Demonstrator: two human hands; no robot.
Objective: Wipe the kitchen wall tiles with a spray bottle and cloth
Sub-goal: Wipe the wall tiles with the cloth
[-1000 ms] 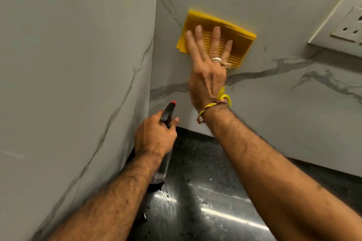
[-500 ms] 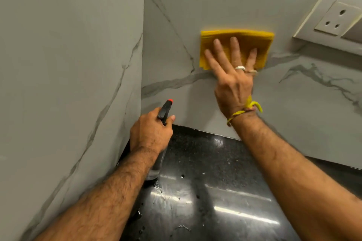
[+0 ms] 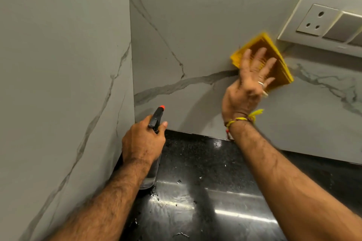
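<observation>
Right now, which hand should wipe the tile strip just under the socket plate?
Right. The right hand already presses the yellow cloth flat on the wall tile just below the socket plate; the left hand grips the spray bottle near the corner.

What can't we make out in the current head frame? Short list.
- Spray bottle: trigger and neck hidden under the left hand, head view.
- Cloth: middle covered by the right hand; motion blur smears both.
- Socket panel: cut off by the right edge.
- Wet or dry wall: cannot tell.
</observation>
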